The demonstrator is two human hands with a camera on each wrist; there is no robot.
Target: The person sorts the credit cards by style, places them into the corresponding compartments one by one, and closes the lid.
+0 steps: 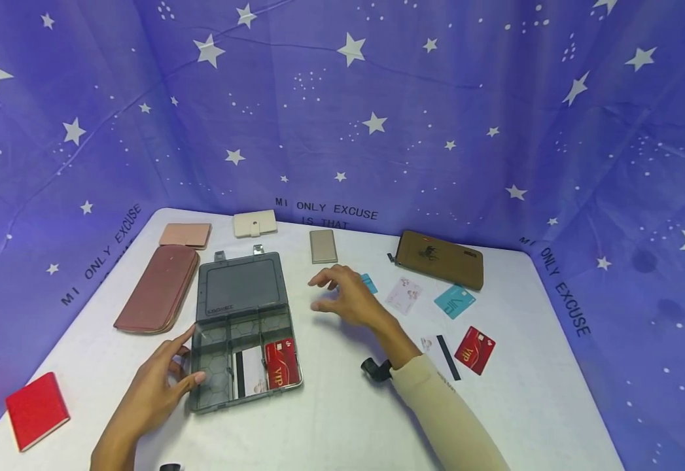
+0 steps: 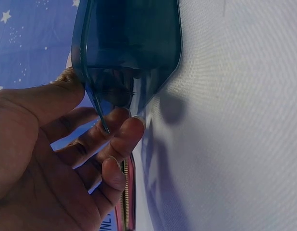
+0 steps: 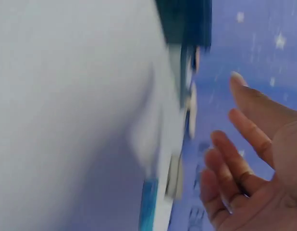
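Note:
On the table lies a grey translucent plastic compartment box, its lid folded back. A white card with a black stripe and a red VIP card lie in two front compartments. My left hand holds the box by its left side, thumb at the rim and fingers at the wall, as the left wrist view also shows. My right hand hovers over the table right of the box, fingers apart and holding nothing. A blue card is partly hidden behind it.
Right of centre lie a pale floral card, a teal VIP card, a striped white card and another red VIP card. Around them are a brown zip wallet, a mauve wallet, a red notebook and small card holders.

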